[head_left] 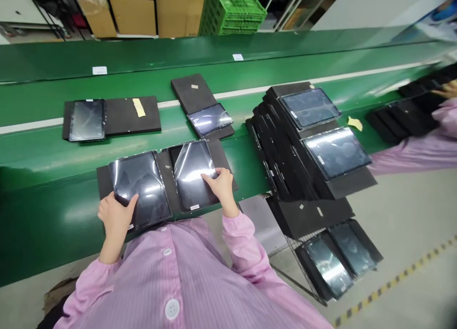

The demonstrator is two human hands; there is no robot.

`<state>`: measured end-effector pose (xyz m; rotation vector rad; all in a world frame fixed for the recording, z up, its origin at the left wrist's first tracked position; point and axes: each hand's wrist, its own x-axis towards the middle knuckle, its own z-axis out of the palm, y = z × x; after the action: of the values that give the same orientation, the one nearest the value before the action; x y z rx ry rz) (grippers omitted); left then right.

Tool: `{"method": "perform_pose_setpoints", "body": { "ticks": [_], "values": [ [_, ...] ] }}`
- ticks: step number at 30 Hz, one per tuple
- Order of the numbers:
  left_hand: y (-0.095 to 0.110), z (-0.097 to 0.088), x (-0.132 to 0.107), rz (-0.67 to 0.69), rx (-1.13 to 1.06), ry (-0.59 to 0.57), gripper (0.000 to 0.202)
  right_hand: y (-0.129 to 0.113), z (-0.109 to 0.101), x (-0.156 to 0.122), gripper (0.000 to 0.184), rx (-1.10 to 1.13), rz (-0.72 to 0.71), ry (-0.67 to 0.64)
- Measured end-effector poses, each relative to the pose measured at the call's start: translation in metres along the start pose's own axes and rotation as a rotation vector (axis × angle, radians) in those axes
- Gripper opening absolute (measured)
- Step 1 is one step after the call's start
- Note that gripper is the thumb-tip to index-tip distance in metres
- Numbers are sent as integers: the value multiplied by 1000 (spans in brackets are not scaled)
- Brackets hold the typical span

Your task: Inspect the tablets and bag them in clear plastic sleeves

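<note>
Two dark tablets lie side by side on a black foam tray [168, 176] at the belt's near edge, against my body. My left hand [116, 214] grips the lower left edge of the left tablet [143, 186], thumb bent over the screen and fingers along the side. The right tablet [193, 176] has a clear film that looks creased at its upper left, and a small white label at its bottom. At its right edge is my right hand [223, 184], thumb on the glass and fingers around the side. The fingertips of both hands are partly hidden.
Farther back on the green belt [53, 162] are a foam tray with one tablet [88, 120] and another tray with a tablet [210, 119]. Stacked trays [285, 148] rise at right, above a wire rack holding more tablets [330, 267]. A co-worker's sleeve [417, 148] reaches in beyond.
</note>
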<state>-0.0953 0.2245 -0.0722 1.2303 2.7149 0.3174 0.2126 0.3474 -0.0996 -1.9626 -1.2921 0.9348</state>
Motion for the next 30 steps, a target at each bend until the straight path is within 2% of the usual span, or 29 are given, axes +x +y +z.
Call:
{"method": "perform_pose_setpoints", "body": {
  "ticks": [2, 5, 8, 10, 13, 16, 18, 21, 24, 27, 30],
  "values": [
    [-5, 2, 14, -28, -128, -36, 72, -4, -9, 7, 56, 81, 23, -76],
    [-11, 0, 29, -98, -397, -158, 62, -16, -25, 8, 61, 240, 48, -237],
    [-6, -3, 30, -307, -866, -296, 62, -34, -37, 1, 65, 362, 53, -341],
    [0, -4, 27, -428, -1114, -364, 61, -45, -35, -6, 64, 457, 61, -422],
    [5, -1, 25, -511, -1261, -385, 53, -56, -14, -22, 55, 566, 74, -568],
    [4, 2, 26, -548, -1345, -383, 45, -59, 23, -42, 58, 565, 61, -652],
    [4, 3, 25, -555, -1410, -413, 46, -60, 49, -55, 63, 546, 43, -686],
    [7, 0, 22, -508, -1419, -414, 55, -64, 79, -70, 67, 492, -22, -690],
    [12, -7, 19, -456, -1341, -341, 63, -75, 91, -72, 62, 401, -140, -631],
    [20, -17, 20, -425, -1320, -241, 63, -91, 83, -64, 50, 267, -264, -542],
    [30, -28, 22, -364, -1340, -176, 62, -108, 65, -56, 54, 126, -370, -413]
  ]
}}
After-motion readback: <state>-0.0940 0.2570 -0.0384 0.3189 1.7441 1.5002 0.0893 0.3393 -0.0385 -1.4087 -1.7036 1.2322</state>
